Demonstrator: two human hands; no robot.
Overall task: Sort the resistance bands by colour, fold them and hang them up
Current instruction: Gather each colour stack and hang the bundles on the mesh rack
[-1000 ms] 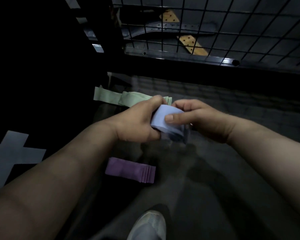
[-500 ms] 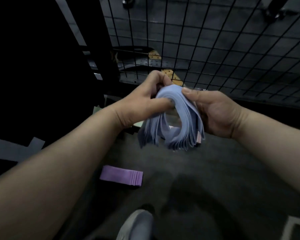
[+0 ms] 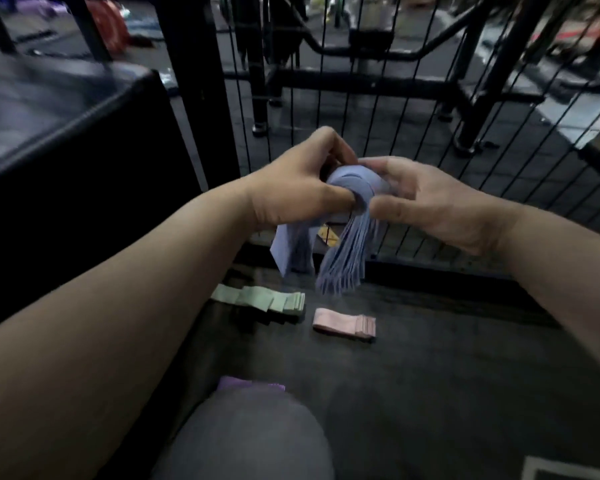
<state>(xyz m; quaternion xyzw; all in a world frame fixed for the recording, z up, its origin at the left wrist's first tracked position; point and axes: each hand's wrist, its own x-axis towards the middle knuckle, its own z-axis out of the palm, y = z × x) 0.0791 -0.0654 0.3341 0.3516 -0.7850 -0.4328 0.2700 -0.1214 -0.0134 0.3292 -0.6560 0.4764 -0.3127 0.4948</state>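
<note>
A thick bundle of light blue resistance bands (image 3: 343, 251) is doubled over, its two ends hanging down in front of the black wire grid (image 3: 406, 109). My left hand (image 3: 298, 188) grips the fold from the left, thumb pressed into it. My right hand (image 3: 420, 199) holds the fold from the right, fingers curled round the top. On the dark floor below lie a green stack of bands (image 3: 267, 301), a pink stack (image 3: 345, 323) and a purple stack (image 3: 250, 384), the purple one partly hidden behind my knee.
A black padded box (image 3: 66, 133) stands at the left. Behind the wire grid are black metal frames (image 3: 361, 81) of gym machines. My grey-clad knee (image 3: 250, 434) fills the lower middle. A pale floor marking (image 3: 568, 469) sits at the bottom right.
Both hands have lifted the blue bundle higher toward the grid, and the view has tilted up. The pink stack has come into view; the purple stack now sits behind my knee.
</note>
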